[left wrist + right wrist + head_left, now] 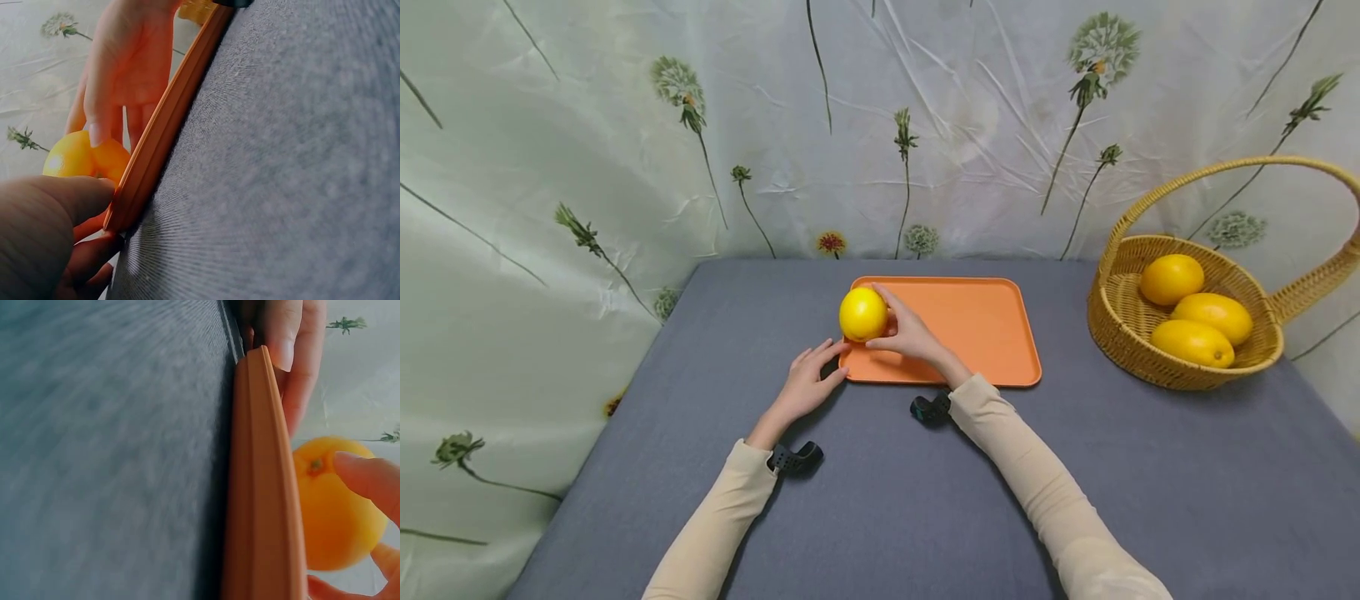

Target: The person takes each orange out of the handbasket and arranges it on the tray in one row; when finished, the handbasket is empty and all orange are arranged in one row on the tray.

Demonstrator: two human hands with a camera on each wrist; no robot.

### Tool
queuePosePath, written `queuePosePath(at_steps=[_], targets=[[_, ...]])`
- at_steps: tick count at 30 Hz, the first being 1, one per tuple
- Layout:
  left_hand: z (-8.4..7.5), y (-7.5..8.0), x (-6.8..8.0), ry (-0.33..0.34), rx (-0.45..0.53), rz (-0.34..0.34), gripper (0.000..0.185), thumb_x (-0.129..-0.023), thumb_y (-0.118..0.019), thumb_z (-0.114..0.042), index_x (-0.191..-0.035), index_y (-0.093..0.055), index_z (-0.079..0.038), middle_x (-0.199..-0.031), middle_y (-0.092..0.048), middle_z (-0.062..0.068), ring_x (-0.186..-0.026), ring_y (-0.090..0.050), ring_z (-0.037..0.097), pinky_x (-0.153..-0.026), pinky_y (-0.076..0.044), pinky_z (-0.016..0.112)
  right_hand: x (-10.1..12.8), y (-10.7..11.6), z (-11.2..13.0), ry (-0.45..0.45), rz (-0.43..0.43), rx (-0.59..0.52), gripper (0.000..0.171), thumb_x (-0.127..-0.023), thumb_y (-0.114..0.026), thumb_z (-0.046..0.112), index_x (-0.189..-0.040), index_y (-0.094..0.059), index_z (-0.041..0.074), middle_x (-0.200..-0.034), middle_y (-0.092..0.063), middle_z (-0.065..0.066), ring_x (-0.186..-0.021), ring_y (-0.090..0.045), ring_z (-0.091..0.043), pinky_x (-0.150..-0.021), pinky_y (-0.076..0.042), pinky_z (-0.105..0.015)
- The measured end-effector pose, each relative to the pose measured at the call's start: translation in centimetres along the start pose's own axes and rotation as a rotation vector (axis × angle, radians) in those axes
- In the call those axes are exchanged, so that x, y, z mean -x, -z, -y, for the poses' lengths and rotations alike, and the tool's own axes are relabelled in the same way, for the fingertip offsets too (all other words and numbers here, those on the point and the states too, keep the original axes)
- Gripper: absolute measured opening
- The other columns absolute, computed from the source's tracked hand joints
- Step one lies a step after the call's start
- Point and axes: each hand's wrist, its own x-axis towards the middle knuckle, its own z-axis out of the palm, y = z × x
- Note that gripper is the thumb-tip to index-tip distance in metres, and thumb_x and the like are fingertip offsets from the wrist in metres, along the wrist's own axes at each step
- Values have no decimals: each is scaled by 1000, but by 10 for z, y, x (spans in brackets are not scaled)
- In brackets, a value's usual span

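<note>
An orange (pixel 862 315) is above the left end of a flat orange tray (pixel 970 325). My right hand (pixel 910 333) grips the fruit from its right side, thumb in front and fingers behind. The right wrist view shows its stem scar beside the thumb; whether the orange (pixel 337 512) touches the tray cannot be told. My left hand (pixel 805 383) rests at the tray's left front corner, its fingers extended and touching the edge. In the left wrist view, the thumb of the left hand (pixel 50 206) lies by the tray rim (pixel 169 119).
A wicker basket (pixel 1150 367) with a tall handle stands at the right, holding three yellow-orange fruits (pixel 1195 342). The grey tablecloth (pixel 880 500) covers the table. A pale curtain (pixel 925 167) printed with flowers hangs behind the table and along its left side.
</note>
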Motion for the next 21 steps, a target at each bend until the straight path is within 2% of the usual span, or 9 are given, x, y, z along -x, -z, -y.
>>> queuePosePath(at_steps=[5,11,21], targets=[[1,-1,-2,2,17,-17,42,-92,-58,-20,-131,-54,-5,-135,-55,15,-139,-35,35,-114,-16,58,9,11,-1,-35,-6,24,93,-79,-73,7,-151,-15,13,-154,-24,-18,-133,-42,-38,-98,-47,-49],[1,-2,-3,-8,11,-25,42,-91,-60,-21,-130,-55,-5,-138,-53,15,-138,-37,35,-114,-18,57,25,25,-2,-73,0,59,88,-82,-70,10,-151,-16,15,-149,-29,-25,-132,-43,-40,-102,-45,-48],[2,0,-2,3,7,-20,43,-90,-61,-21,-130,-55,-7,-136,-55,14,-138,-37,35,-114,-18,57,53,48,0,-11,-79,78,65,-86,-65,10,-144,-35,9,-138,-45,-26,-118,-54,-40,-98,-47,-49]])
